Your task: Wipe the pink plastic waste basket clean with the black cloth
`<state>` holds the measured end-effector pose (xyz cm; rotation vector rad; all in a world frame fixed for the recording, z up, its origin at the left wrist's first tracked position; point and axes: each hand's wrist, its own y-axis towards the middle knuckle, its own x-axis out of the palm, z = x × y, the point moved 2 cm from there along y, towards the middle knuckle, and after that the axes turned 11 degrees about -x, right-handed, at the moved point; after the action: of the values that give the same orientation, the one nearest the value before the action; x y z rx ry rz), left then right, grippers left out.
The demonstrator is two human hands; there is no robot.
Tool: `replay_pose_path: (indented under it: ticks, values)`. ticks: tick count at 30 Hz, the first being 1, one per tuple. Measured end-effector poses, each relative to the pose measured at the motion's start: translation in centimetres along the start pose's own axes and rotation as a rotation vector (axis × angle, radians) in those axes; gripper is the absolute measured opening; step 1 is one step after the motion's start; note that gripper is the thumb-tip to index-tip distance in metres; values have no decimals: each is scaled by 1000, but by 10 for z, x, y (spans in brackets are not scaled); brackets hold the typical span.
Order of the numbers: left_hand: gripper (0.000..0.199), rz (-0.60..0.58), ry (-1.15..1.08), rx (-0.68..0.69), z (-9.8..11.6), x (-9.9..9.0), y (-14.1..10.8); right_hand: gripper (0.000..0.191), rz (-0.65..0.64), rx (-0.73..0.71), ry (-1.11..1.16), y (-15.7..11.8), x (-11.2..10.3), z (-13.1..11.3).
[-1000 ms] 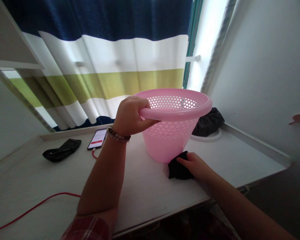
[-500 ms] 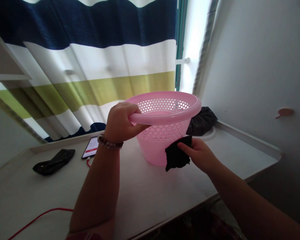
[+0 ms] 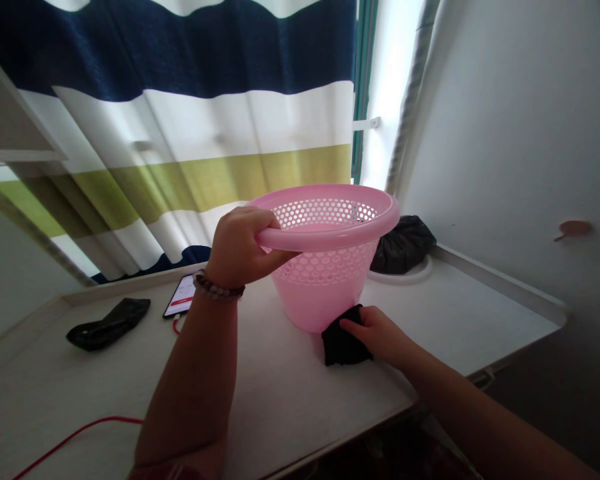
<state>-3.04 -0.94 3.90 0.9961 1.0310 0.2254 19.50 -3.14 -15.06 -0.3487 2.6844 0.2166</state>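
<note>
A pink plastic basket with a perforated upper wall stands on the white desk, tipped slightly. My left hand grips its rim at the near left, thumb below and fingers over the edge. In my right hand a black cloth is pinched between thumb and fingers. The cloth is against or just in front of the basket's lower right side; whether it touches the wall I cannot tell.
On the left lie a black bundle and a phone with a red cable. Behind the basket, a black plastic bag rests on a pale ring. A striped curtain hangs at the back; a wall rises on the right.
My right hand has moved the black cloth down and slightly left, from the basket's side toward its base. My left hand keeps its hold on the rim.
</note>
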Motion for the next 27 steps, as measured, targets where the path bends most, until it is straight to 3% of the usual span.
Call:
replay_pose_path:
  ticks: [5, 8, 12, 16, 19, 23, 27]
  values:
    - [35, -21, 6, 1, 0, 0, 0, 31, 64, -183, 246, -1, -26, -49]
    - [34, -25, 21, -13, 0, -1, 0, 30, 94, -244, 314, 1, -36, -65]
    - [35, -23, 52, -23, 1, -1, 1, 31, 44, -183, 279, 3, -29, -47]
    - [35, -26, 47, -15, 1, -1, 2, 28, 21, -19, -10, 4, -13, -7]
    - [34, -26, 35, -12, 1, -2, 2, 27, 32, 11, -212, 4, -6, 11]
    - [32, -28, 21, 5, 2, -2, 2, 28, 50, -68, -315, 4, -6, 6]
    - [31, -38, 29, 6, 2, -2, 3, 32, 50, -166, -168, 1, -21, -26]
